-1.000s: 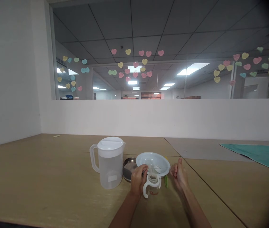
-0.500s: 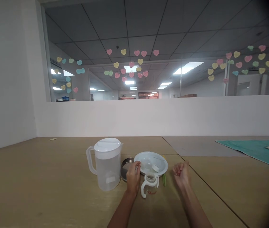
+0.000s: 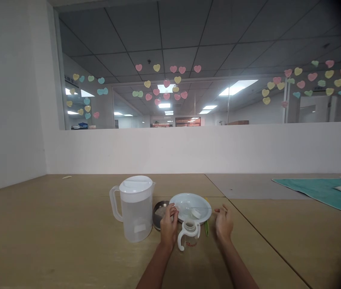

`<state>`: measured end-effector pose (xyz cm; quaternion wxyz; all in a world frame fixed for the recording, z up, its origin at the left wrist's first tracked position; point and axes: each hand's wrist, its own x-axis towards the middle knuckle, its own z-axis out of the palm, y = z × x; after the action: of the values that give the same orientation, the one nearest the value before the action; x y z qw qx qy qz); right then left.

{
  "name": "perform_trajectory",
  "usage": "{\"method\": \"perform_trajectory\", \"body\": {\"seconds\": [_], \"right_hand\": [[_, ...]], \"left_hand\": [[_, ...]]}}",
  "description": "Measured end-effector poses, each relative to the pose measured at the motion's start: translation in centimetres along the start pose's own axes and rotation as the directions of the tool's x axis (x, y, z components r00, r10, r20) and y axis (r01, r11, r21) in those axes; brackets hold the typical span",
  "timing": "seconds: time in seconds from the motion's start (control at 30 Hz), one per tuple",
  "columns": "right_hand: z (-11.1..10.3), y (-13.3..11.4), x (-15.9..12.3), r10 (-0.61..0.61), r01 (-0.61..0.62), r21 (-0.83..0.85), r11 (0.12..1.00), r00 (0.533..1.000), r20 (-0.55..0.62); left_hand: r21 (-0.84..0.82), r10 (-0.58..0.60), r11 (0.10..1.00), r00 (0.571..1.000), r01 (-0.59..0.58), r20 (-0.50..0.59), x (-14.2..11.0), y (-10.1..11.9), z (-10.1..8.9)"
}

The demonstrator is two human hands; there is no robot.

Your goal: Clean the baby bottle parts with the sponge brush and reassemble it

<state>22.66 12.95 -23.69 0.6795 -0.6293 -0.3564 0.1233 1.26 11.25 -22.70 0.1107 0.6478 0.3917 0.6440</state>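
Note:
My left hand [image 3: 168,228] is at the left rim of a pale bowl [image 3: 175,198]. Its fingers are curled together; what they hold, if anything, is too small to make out. To the right of the bowl, my right hand [image 3: 224,224] is raised with fingers loosely bent and apart, nothing in it. Between my forearms stands a clear baby bottle [image 3: 191,240] without a lid, its white handles [image 3: 181,237] around the neck. In the bowl lie a small white part [image 3: 195,213] and something clear. A thin line crosses the bowl; I cannot tell what it is.
A lidded clear plastic pitcher [image 3: 137,216] stands left of my left hand. Beside it sits a metal bowl [image 3: 157,218], partly hidden by that hand. A green-handled tool [image 3: 207,228] lies right of the pale bowl. Far right is a teal cloth [image 3: 315,190].
My right hand has moved left towards the bowl and its curled fingers have loosened. My left hand stays at the rim, its fingers slightly shifted. The thin line over the bowl now lies more level.

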Motion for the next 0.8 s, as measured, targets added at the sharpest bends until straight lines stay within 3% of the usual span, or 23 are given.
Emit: {"method": "perform_trajectory", "body": {"seconds": [0.07,0.17,0.33,0.53,0.8], "right_hand": [[-0.3,0.1,0.0,0.055,-0.061,-0.201,0.978,0.998,-0.035],[-0.4,0.0,-0.5,0.109,-0.074,-0.453,0.888,0.993,0.052],[-0.1,-0.4,-1.5,0.085,0.094,-0.676,0.731,0.970,0.227],[-0.1,0.1,-1.4,0.063,0.214,-0.720,0.660,0.939,0.338],[0.4,0.8,-1.2,0.026,0.241,-0.746,0.621,0.945,0.327]], "left_hand": [[-0.030,-0.031,0.999,0.999,0.031,-0.022,0.1,0.2,-0.1],[-0.058,-0.078,0.995,0.997,0.077,-0.014,0.2,0.4,-0.3],[0.000,-0.128,0.992,0.990,0.128,0.059,0.2,0.0,-0.4],[0.112,-0.069,0.992,0.994,0.060,0.082,0.3,-0.7,0.1],[-0.086,-0.189,0.978,0.982,0.190,0.011,0.6,0.1,0.1]]}}
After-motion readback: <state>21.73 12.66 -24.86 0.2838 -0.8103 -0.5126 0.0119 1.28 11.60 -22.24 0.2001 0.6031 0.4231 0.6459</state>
